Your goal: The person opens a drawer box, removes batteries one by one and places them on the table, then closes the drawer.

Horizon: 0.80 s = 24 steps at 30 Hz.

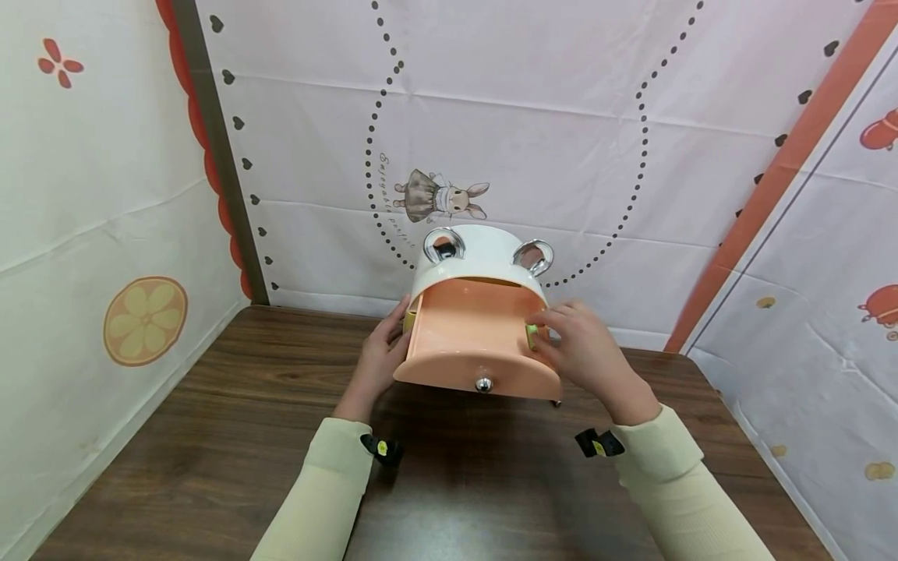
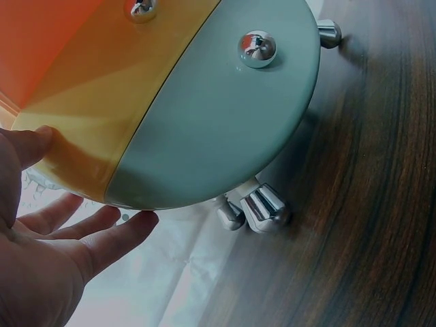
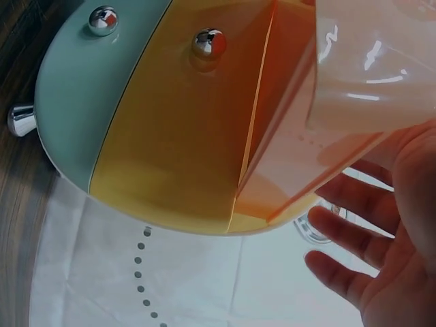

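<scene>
A small drawer cabinet point(image 1: 484, 247) has a white shell, silver ring-shaped ears and round silver knobs. Its peach top drawer point(image 1: 463, 312) is pulled far out; the yellow drawer point(image 2: 102, 102) and green drawer point(image 2: 218, 122) below are closed. At the cabinet's left side my left hand point(image 1: 379, 354) rests with fairly straight fingers, its thumb touching the yellow drawer's front edge. Over the top drawer's right wall, my right hand point(image 1: 589, 351) pinches a small green object point(image 1: 532, 336) between thumb and index finger. The drawer hides that pinch in the right wrist view, where the other fingers are spread.
The cabinet stands on silver feet point(image 2: 264, 208) on a dark wood table point(image 1: 231, 436). Close behind it hangs a pale printed cloth point(image 1: 526, 140). More printed cloth point(image 1: 105, 195) stands at the left, and another sheet point(image 1: 807, 296) at the right.
</scene>
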Motion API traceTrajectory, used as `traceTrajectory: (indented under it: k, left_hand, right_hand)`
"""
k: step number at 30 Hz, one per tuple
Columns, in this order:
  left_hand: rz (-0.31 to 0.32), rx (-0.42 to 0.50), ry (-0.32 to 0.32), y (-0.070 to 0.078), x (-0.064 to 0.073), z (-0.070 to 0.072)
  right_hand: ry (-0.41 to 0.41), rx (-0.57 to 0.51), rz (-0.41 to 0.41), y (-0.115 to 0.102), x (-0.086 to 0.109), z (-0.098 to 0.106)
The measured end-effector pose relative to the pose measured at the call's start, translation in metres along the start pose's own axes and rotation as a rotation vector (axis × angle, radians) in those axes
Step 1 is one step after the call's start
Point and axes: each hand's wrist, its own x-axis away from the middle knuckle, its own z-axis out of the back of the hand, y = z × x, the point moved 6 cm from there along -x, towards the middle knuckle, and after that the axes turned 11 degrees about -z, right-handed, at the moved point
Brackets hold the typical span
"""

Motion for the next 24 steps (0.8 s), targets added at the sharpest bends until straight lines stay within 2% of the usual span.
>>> traceTrajectory:
  k: [2,9,16,24]
  left_hand:
    - [0.003,-0.002,-0.001,-0.003,-0.001,0.0]
    - [-0.002,0.016,0.021,-0.039,-0.009,-0.003]
    - [-0.04,0.01,0.038,-0.042,-0.009,-0.003]
    - [-0.033,-0.001,0.036,-0.041,-0.009,-0.003]
  right_hand:
    - [-0.007,0.038,0.015,-0.001,-0.001,-0.002]
    - [-0.034,0.151,0.025,-0.005,-0.002,-0.006]
    - [-0.042,0.207,0.053,-0.011,-0.005,-0.005]
    - [-0.105,0.207,0.037,-0.011,-0.007,-0.008]
